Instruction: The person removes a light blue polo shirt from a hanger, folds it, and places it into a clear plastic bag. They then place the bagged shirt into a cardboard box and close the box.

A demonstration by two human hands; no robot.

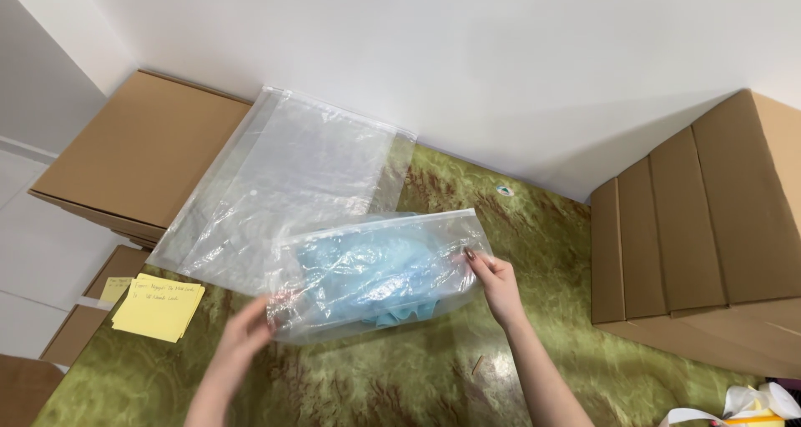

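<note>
A clear zip-top plastic bag (375, 273) with a light blue cloth inside lies on the green marbled table (400, 377). My left hand (244, 337) grips the bag's near left corner. The bag's right end, close to the zip strip, is pinched by my right hand (496, 282). Behind it lies a stack of empty clear plastic bags (284, 185), partly over a cardboard box.
A brown cardboard box (142, 152) sits at the far left, with more boxes below it. Large cardboard boxes (709, 227) stand at the right. Yellow sticky notes (158, 306) lie near the left edge. White and yellow material (743, 409) shows at the bottom right. A white wall is behind.
</note>
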